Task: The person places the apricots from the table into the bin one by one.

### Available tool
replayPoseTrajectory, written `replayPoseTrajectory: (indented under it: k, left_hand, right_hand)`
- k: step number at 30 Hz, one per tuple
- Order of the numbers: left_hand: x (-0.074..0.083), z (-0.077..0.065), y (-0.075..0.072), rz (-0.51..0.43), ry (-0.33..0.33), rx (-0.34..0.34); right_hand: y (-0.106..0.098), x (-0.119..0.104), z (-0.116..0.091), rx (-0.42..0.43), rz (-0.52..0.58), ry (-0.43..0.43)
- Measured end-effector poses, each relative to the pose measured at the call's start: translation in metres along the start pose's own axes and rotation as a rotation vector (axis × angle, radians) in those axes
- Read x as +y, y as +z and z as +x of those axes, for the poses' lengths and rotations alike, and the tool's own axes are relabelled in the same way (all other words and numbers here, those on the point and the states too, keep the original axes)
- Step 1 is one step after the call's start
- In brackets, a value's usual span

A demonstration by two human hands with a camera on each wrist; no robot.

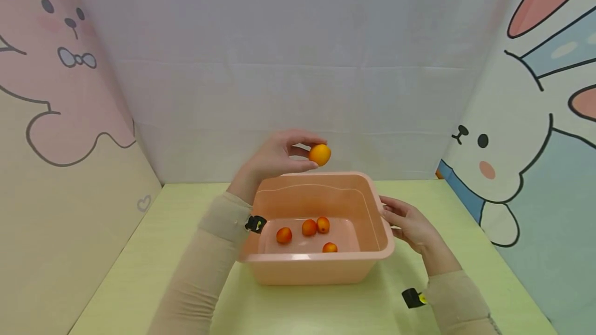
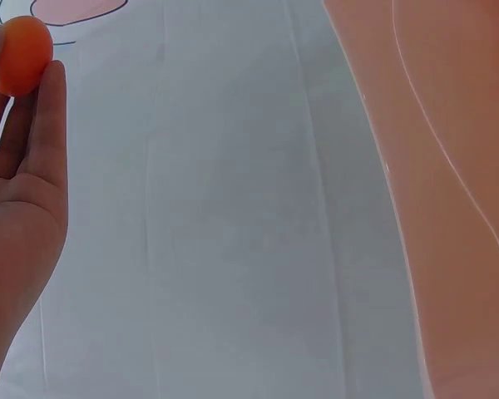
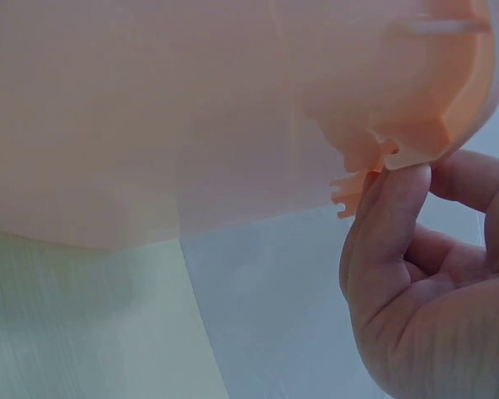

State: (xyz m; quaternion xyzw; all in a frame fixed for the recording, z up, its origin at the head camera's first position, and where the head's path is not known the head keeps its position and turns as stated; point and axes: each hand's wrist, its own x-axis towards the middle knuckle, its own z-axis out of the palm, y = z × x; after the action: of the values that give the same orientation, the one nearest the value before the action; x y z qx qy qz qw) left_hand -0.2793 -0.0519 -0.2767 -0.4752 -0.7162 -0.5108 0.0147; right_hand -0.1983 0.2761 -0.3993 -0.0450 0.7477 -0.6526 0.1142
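My left hand [image 1: 279,155] pinches a small orange fruit [image 1: 320,154] between thumb and fingertips, above the back rim of a pink plastic basin [image 1: 316,270]. In the left wrist view the same fruit [image 2: 22,56] shows smooth and rounded at the fingertips. At the basin's right side, my right hand [image 1: 410,224] grips the rim; the right wrist view has its thumb and fingers [image 3: 399,208] curled at the edge. Several orange-red fruits lie apart on the basin floor, among them one at the left [image 1: 284,235] and one partly hidden behind the front rim [image 1: 330,247].
The basin stands on a pale yellow-green table [image 1: 186,237]. A white cloth wall [image 1: 288,66] rises behind it. Side panels carry a cartoon bear [image 1: 70,92] on the left and a cartoon rabbit [image 1: 507,169] on the right.
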Motion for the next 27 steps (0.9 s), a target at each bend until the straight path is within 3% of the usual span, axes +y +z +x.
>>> replayPoseTrajectory:
  k: [7, 14, 21, 27]
  left_hand:
    - [-0.003, 0.014, 0.021, -0.016, -0.008, -0.049]
    - [-0.012, 0.019, 0.039, -0.079, -0.132, -0.106]
    - [-0.02, 0.026, 0.054, -0.1, -0.145, -0.155]
    - [-0.029, 0.029, 0.067, -0.045, -0.178, -0.207]
  right_hand:
    - [0.001, -0.001, 0.0, 0.0, -0.004, 0.003]
    - [0.0, 0.001, 0.0, 0.01, -0.015, 0.016]
    - [-0.001, 0.001, 0.0, 0.01, -0.011, 0.021]
    - [-0.001, 0.001, -0.001, 0.0, -0.002, 0.011]
